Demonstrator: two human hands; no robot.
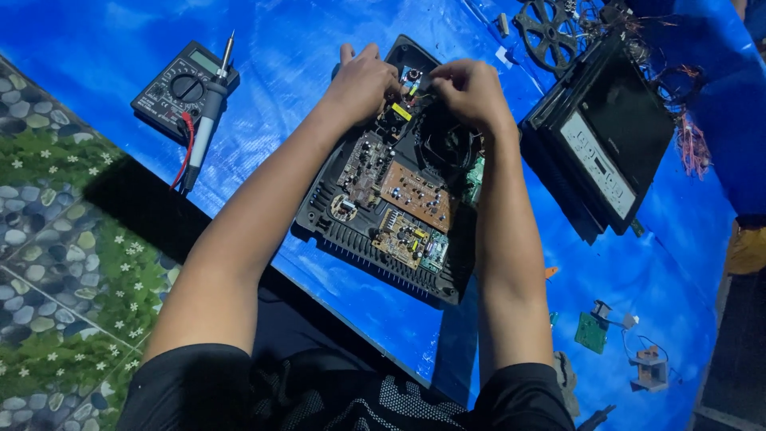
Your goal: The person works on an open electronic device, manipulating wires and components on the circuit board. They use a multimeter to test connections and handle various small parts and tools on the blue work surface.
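Head view, left hand and right hand, fingers pinched on small parts; ribbed black plastic casing, brown boards

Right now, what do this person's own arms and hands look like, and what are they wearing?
Two bare hands, the left hand and right hand, with no gloves, rings or watch visible. Both forearms are uncovered. Short black sleeves end near the elbows, part of a dark top with a fine dotted pattern at the chest.
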